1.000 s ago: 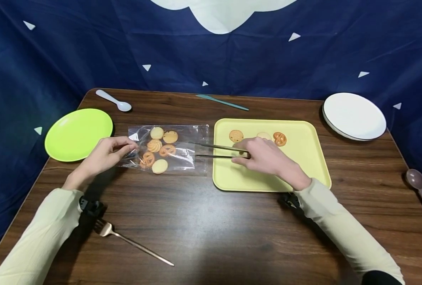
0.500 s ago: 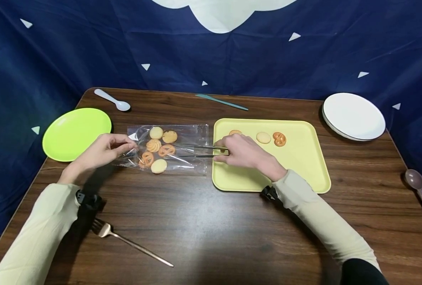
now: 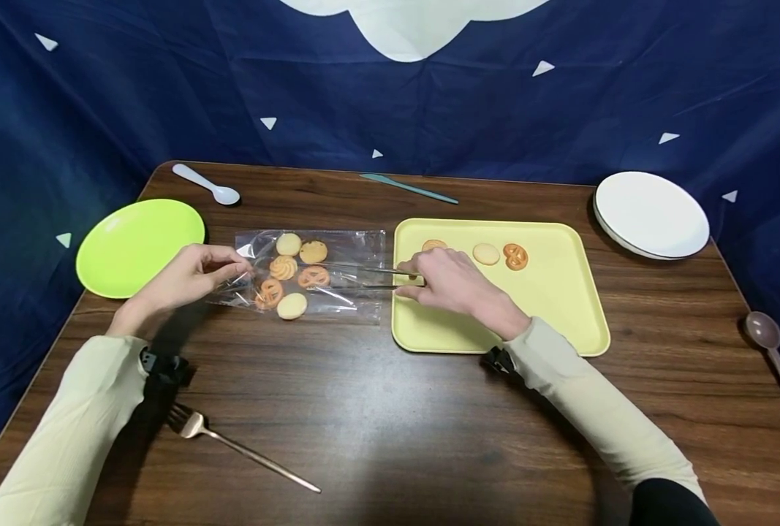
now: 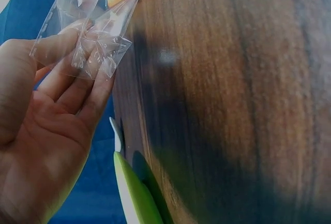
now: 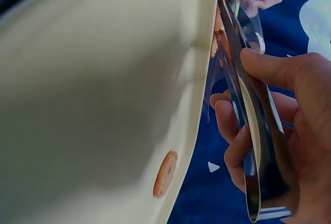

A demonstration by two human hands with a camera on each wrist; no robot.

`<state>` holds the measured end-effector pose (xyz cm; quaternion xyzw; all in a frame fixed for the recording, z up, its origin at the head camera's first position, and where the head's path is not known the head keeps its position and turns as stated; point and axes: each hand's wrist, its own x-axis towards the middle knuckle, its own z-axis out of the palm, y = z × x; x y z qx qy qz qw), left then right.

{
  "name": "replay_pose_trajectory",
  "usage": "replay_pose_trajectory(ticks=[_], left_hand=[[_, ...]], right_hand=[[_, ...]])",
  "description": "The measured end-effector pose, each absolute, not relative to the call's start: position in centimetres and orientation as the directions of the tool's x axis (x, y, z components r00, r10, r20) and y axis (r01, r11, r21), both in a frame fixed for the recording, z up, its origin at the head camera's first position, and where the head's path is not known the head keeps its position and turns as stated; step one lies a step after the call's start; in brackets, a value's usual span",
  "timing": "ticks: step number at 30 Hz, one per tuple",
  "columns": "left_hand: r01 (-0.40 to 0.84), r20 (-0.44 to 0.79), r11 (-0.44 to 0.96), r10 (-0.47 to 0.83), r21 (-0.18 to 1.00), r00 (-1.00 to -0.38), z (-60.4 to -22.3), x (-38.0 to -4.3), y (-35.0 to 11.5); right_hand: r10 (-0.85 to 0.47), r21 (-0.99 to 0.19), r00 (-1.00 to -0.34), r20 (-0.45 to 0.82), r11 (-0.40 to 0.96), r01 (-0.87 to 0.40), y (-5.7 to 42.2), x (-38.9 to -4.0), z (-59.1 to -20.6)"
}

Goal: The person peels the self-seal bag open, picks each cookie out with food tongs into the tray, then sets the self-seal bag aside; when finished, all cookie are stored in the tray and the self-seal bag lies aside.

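My left hand (image 3: 188,281) pinches the left end of a clear plastic bag (image 3: 353,248) between thumb and fingers. The crinkled plastic lies over its fingertips in the left wrist view. Inside the bag are several cookies, among them a pretzel-shaped cookie (image 3: 313,276) and a swirl cookie (image 3: 283,267). My right hand (image 3: 455,281) grips metal tongs (image 5: 258,125), thumb on one arm and fingers on the other. The tong arms reach left into the bag, their tips at the pretzel-shaped cookie. Beneath the right hand is a yellow tray (image 3: 554,307).
On the tray lie a pale round cookie (image 3: 486,254), a pretzel cookie (image 3: 515,256) and another partly hidden cookie (image 3: 434,245). Around stand a green plate (image 3: 139,248), white spoon (image 3: 224,195), teal knife (image 3: 409,188), white bowl (image 3: 651,213), brown spoon (image 3: 763,330) and fork (image 3: 251,454).
My right hand has moved left, sliding the tongs deeper into the bag. The pretzel-shaped cookie at their tips has shifted slightly right. The left hand keeps its hold on the bag.
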<state>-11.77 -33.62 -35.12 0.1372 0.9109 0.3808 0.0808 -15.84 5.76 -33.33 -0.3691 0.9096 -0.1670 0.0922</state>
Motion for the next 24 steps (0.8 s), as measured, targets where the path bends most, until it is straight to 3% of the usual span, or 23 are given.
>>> replay_pose_trajectory(ticks=[9, 16, 24], left_hand=[[0.177, -0.037, 0.687, 0.285, 0.705, -0.958, -35.2, -11.5, -33.6], [0.206, -0.011, 0.685, 0.298, 0.699, -0.954, -35.6, -11.5, -33.9], [0.22, 0.004, 0.681, 0.303, 0.698, -0.953, -35.5, -11.5, -33.8]], right_hand=[[-0.682, -0.389, -0.731, 0.031, 0.665, -0.637, 10.5, -14.1, -33.2], [-0.61, -0.42, -0.789, 0.077, 0.697, -0.581, 15.2, -12.5, -33.0], [-0.562, -0.382, -0.816, 0.135, 0.731, -0.566, 20.1, -11.4, -33.4]])
